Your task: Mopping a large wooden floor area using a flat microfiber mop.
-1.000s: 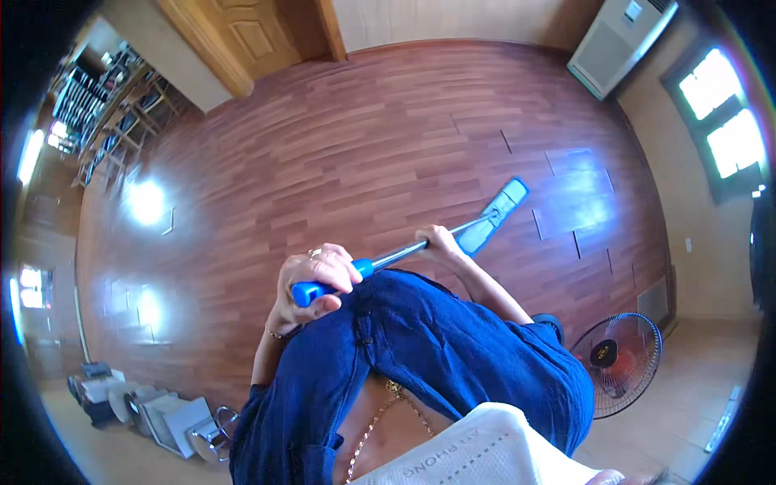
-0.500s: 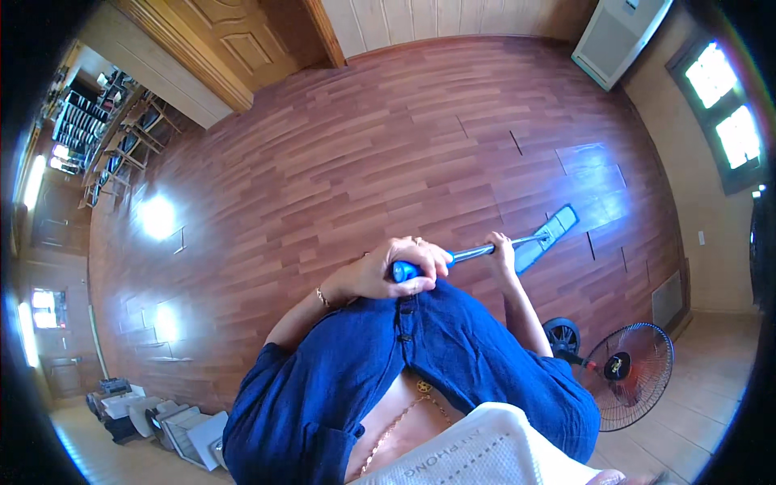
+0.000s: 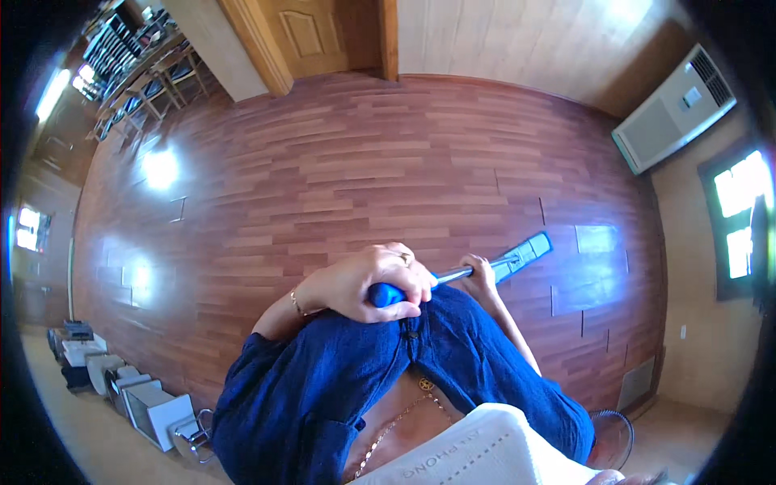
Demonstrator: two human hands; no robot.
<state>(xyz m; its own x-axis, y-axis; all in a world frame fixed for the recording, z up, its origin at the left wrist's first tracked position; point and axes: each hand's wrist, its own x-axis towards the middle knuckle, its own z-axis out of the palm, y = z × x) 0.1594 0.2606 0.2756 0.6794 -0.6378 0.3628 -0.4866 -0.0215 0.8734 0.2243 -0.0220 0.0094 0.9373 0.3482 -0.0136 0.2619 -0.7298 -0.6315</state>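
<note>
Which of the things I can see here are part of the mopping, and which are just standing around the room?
In use:
- flat mop, its head on the wooden floor
- left hand on the blue handle end
- right hand further down the shaft

Standing about:
- air conditioner
- fan
- chairs
- boxes by the wall

- Large indoor hall, likely a classroom or meeting room: wide bare wooden floor (image 3: 364, 178)
- Wooden door (image 3: 311, 36), panelled wall
- Standing air conditioner (image 3: 675, 109)
- Stacked chairs (image 3: 137, 56) in the corner
</note>
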